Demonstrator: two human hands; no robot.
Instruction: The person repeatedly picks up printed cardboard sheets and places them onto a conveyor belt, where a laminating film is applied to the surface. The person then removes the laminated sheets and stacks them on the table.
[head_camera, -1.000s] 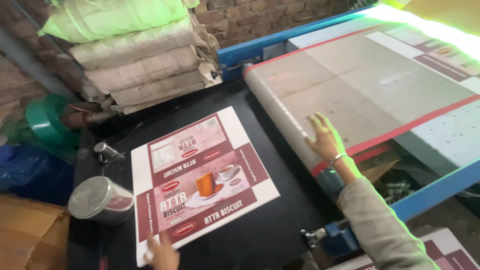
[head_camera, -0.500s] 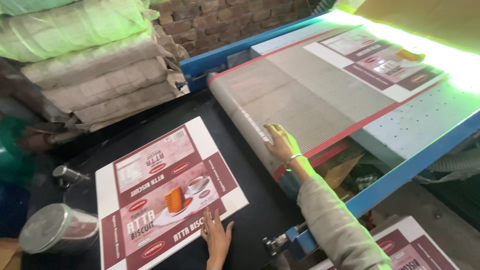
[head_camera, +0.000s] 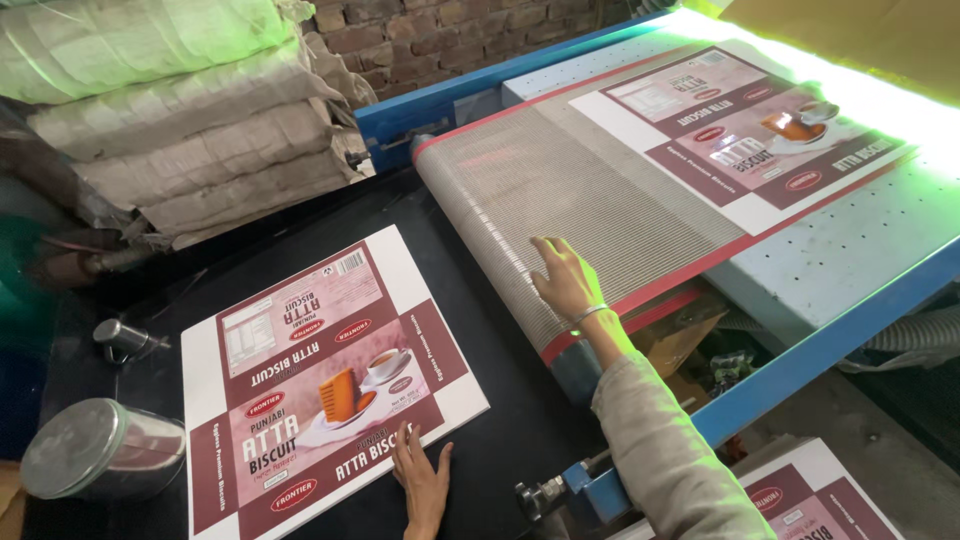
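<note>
both hands lie flat, fingers spread: left hand (head_camera: 422, 484) near, right hand (head_camera: 566, 282) reached forward.

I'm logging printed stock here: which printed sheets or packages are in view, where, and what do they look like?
Near sheet: flat on the black table under the left hand; white-edged, maroon and pink panels, biscuit-and-cup picture.
Belt sheet: on the mesh belt beyond the right hand; same design.
Corner sheet: bottom right, partly cut off.
Sacks: stacked top left, pale.

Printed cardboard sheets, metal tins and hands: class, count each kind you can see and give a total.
Printed cardboard sheets: 3 (on the black table, on the conveyor belt, partly visible at bottom right)
Metal tins: 1
Hands: 2 (left hand, right hand)
Total: 6
</note>
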